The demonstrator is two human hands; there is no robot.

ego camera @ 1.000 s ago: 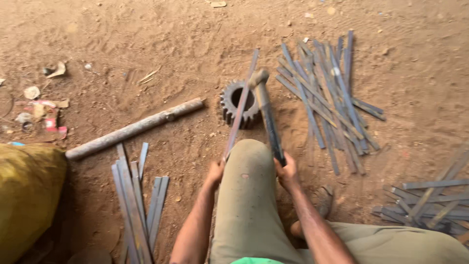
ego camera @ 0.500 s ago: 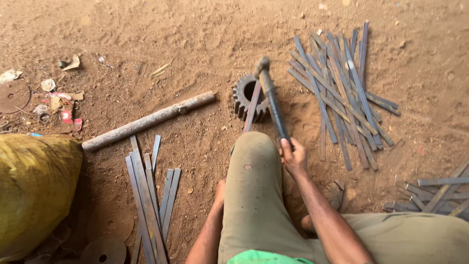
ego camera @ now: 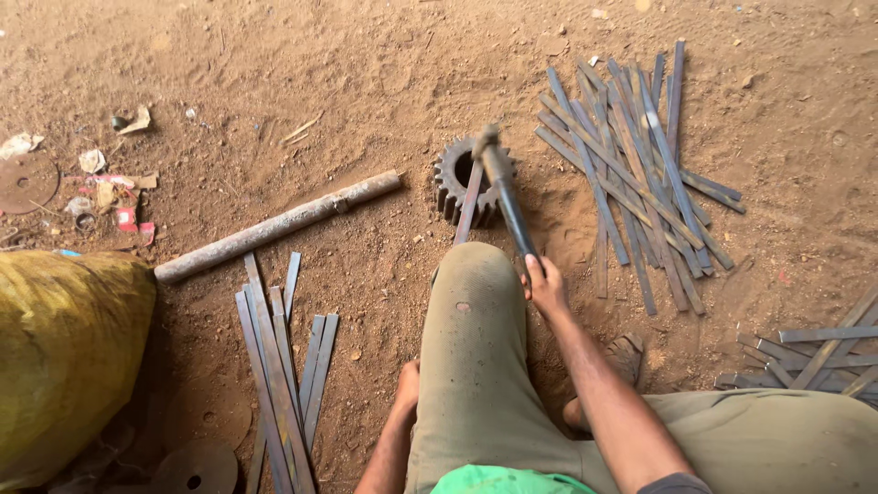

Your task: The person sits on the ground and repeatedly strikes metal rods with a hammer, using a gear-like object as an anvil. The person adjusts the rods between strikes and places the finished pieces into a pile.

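Observation:
My right hand (ego camera: 546, 285) grips the dark handle of a hammer (ego camera: 501, 190), whose head rests over a toothed steel gear (ego camera: 455, 178) lying on the dirt. A flat metal strip (ego camera: 468, 212) lies across the gear and runs back under my raised knee (ego camera: 476, 302). My left hand (ego camera: 406, 389) is down beside my left thigh, mostly hidden by the leg; what it holds is not visible.
A heap of flat metal strips (ego camera: 640, 174) lies to the right, another (ego camera: 814, 352) at the far right, a small bundle (ego camera: 283, 357) at the left. A rusty pipe (ego camera: 274, 227), a yellow sack (ego camera: 64, 357) and round discs (ego camera: 197, 468) are nearby.
My left hand let go of the strip near the knee and dropped back beside my thigh. The right hand keeps the hammer on the gear.

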